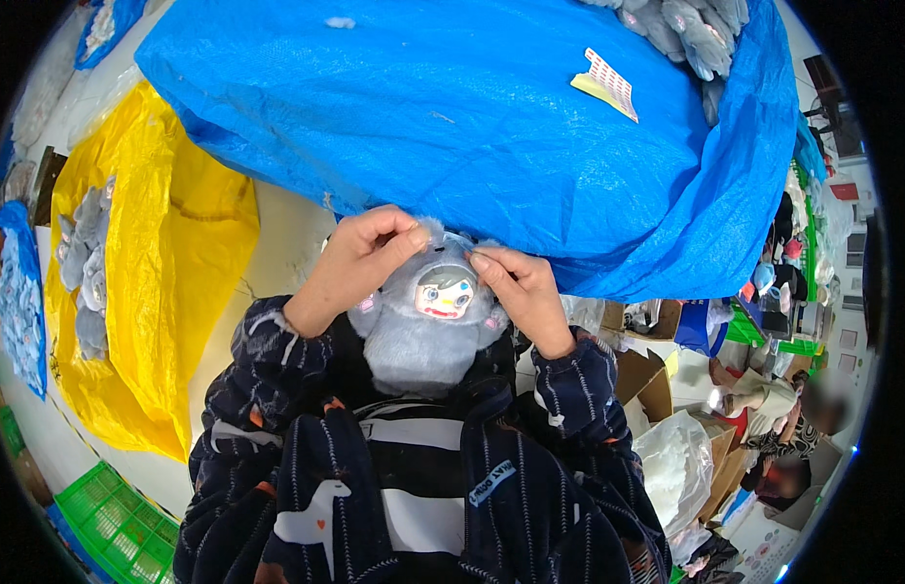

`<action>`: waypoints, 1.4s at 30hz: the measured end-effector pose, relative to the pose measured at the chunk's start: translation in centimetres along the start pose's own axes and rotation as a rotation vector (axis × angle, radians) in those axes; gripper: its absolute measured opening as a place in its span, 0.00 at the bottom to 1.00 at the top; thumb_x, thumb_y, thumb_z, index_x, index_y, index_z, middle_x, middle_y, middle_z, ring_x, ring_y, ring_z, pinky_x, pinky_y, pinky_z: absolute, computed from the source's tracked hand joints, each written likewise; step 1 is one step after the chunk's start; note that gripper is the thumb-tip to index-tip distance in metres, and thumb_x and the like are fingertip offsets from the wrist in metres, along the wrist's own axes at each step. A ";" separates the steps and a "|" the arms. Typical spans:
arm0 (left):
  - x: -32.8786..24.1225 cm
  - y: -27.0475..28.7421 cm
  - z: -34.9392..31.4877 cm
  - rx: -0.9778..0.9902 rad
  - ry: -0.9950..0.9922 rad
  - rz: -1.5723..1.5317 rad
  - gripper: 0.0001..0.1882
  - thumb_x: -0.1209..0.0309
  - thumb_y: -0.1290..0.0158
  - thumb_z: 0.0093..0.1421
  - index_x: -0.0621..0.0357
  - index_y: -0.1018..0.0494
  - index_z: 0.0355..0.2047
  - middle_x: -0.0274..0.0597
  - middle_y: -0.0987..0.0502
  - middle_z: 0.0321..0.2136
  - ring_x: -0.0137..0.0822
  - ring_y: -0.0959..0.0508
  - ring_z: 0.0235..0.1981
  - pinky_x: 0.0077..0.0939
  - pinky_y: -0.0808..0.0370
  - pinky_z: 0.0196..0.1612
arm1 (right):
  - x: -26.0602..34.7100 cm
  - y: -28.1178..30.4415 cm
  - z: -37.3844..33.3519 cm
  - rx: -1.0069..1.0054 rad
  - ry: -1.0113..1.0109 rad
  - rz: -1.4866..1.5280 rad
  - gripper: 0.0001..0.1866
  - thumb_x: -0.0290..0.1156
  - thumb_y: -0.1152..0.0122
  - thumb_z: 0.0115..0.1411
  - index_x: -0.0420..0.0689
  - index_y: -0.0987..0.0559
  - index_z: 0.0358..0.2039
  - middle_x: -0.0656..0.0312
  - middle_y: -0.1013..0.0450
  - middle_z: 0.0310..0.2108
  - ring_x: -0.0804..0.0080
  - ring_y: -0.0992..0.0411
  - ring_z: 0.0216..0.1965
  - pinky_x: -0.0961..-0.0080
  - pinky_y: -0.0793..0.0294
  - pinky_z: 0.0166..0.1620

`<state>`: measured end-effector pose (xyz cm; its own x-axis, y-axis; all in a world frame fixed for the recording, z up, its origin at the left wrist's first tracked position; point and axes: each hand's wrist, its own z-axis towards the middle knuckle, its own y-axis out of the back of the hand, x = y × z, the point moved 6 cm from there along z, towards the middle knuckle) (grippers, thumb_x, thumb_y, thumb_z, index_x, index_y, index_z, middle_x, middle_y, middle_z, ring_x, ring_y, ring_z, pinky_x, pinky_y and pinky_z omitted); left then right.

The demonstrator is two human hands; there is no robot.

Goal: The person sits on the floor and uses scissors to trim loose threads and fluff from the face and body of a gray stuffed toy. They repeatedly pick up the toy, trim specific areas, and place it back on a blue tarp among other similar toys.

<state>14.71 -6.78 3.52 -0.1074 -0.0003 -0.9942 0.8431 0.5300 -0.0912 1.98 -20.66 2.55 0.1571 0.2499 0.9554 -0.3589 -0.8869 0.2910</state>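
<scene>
A grey plush doll [418,350] with a painted doll face and pink paw pads rests upright in my lap, face toward the camera. At the upper left of its head, my left hand [360,258] pinches the grey fur between thumb and fingers. On the other side of the head, my right hand [530,292] also pinches, thumb against forefinger. A small dark spot shows on the fur between the two hands; what it is I cannot make out. Both hands are closed on the head, and the fingertips hide the exact places they grip.
A large blue tarp sack [452,127] spreads ahead, bearing a sticker sheet [608,86] and grey plush pieces [681,34]. At left stands a yellow sack [156,292] with more grey plush [88,263]. Green crate [117,521] lower left; cardboard boxes [642,384] and co-workers [764,404] at right.
</scene>
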 end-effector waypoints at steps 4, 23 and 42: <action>0.0 0.0 -1.4 0.005 -0.035 0.018 0.07 0.71 0.47 0.61 0.64 0.26 0.30 0.29 0.31 0.24 0.19 0.35 0.24 0.16 0.37 0.28 | -1.8 0.0 -0.8 -0.018 -0.240 0.160 0.13 0.33 0.40 0.59 0.36 0.21 0.39 0.62 0.24 0.28 0.82 0.31 0.29 0.82 0.31 0.32; 1.6 -0.9 -1.2 0.047 -0.018 0.008 0.08 0.69 0.49 0.63 0.62 0.30 0.32 0.31 0.31 0.25 0.25 0.31 0.26 0.21 0.32 0.31 | 1.2 0.1 -1.0 0.040 0.060 -0.031 0.16 0.33 0.37 0.57 0.36 0.23 0.42 0.55 0.24 0.34 0.74 0.27 0.33 0.78 0.29 0.36; 0.3 8.2 -7.3 0.186 -0.010 -0.665 0.08 0.66 0.48 0.60 0.57 0.31 0.34 0.33 0.35 0.24 0.29 0.31 0.29 0.28 0.31 0.39 | -1.2 3.8 -2.6 -0.156 -0.232 0.157 0.21 0.29 0.35 0.54 0.40 0.26 0.48 0.68 0.28 0.30 0.86 0.35 0.27 0.85 0.34 0.30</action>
<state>17.72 3.76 2.87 -0.6290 -0.2833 -0.7239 0.6762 0.2601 -0.6893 -1.97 -23.31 2.66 0.2881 0.0038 0.9576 -0.5290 -0.8329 0.1624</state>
